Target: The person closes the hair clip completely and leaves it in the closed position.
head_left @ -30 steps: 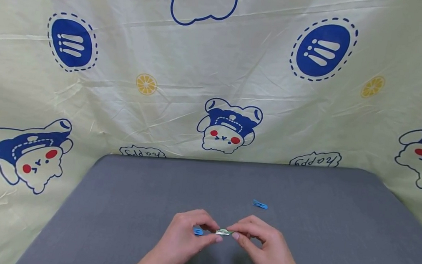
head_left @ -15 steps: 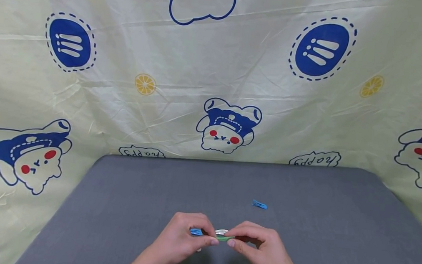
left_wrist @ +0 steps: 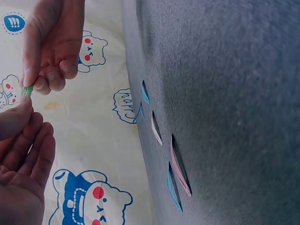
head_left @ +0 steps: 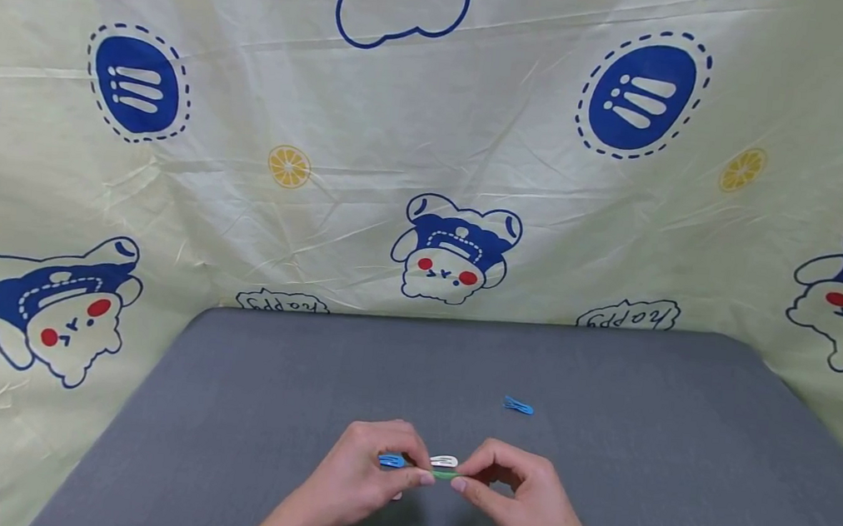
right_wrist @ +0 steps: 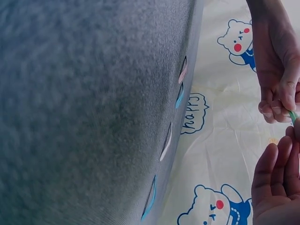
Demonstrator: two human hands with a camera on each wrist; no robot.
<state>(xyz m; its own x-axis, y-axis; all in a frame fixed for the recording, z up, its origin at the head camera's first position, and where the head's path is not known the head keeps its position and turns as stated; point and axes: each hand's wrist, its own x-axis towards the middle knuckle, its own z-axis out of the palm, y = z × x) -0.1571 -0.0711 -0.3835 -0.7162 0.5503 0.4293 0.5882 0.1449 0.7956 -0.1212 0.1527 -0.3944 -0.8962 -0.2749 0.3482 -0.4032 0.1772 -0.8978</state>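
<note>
A green snap hair clip (head_left: 444, 475) is held up level between both hands, over the table. My left hand (head_left: 373, 468) pinches its left end between thumb and index finger. At the other end, the thumb and index finger of my right hand (head_left: 522, 485) pinch it too. Just behind the green clip in the head view lies a white hair clip (head_left: 444, 460) on the cloth. A blue hair clip (head_left: 392, 461) shows through the gap in my left hand. The pink hair clip (left_wrist: 179, 168) is mostly hidden by that hand in the head view.
Another blue hair clip (head_left: 518, 406) lies farther back on the grey cloth-covered table (head_left: 290, 385). Behind and beside the table hangs a pale curtain (head_left: 348, 240) printed with cartoon bears.
The green clip has come toward me and now shows apart from the white one, which lies on the table behind it. Both hands shifted slightly nearer, still pinching its ends.
</note>
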